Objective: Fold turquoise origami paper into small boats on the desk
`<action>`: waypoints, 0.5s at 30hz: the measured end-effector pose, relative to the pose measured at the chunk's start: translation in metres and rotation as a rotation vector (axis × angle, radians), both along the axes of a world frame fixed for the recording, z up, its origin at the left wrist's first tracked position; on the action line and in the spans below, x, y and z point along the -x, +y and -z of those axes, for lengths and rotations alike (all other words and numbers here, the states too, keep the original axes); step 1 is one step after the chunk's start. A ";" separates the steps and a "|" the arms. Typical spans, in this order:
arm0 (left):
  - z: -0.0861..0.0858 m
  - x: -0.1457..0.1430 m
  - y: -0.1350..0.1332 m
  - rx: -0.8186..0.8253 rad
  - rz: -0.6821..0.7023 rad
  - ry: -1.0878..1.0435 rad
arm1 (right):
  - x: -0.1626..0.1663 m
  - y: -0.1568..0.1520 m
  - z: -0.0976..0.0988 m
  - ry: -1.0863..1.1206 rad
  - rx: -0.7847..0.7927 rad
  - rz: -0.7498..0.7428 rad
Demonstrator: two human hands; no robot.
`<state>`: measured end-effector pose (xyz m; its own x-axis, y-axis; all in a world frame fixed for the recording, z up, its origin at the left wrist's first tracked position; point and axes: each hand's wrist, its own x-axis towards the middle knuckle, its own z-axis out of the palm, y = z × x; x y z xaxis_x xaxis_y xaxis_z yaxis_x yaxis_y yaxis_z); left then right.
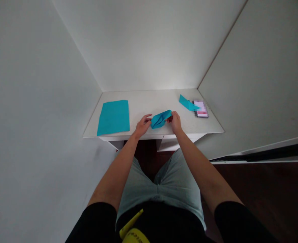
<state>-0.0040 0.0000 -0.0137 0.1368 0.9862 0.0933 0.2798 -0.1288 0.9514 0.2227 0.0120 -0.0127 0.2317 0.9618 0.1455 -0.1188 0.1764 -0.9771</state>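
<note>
A folded turquoise paper piece, with a crease opening along its middle, is held between my two hands over the desk. My right hand pinches its right end between thumb and fingers. At the left end, my left hand grips the tip, its index finger stretched out above the paper. The piece is slightly tilted, its right end farther from me. A flat stack or sheet of turquoise paper lies left of my left hand. Beyond my right hand lies another folded turquoise piece.
The white desk stands between white walls on the left, back and right. A blurred pink-and-white flat item lies at the right, partly under the folded piece's end. A drawer sits below the desk's front edge, above my legs.
</note>
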 end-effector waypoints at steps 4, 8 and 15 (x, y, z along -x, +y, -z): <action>-0.002 -0.001 -0.004 -0.092 -0.010 -0.011 | 0.000 0.001 0.001 0.037 -0.002 0.014; -0.008 -0.001 -0.012 -0.164 0.016 0.141 | 0.000 0.003 0.002 0.046 -0.013 0.035; -0.012 -0.001 -0.025 -0.320 0.054 0.275 | -0.002 0.002 0.002 0.010 -0.001 0.081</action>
<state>-0.0026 -0.0253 -0.0021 0.2495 0.9044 0.3462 0.5023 -0.4265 0.7522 0.2245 0.0143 -0.0147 0.3100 0.9398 0.1437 -0.1140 0.1868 -0.9758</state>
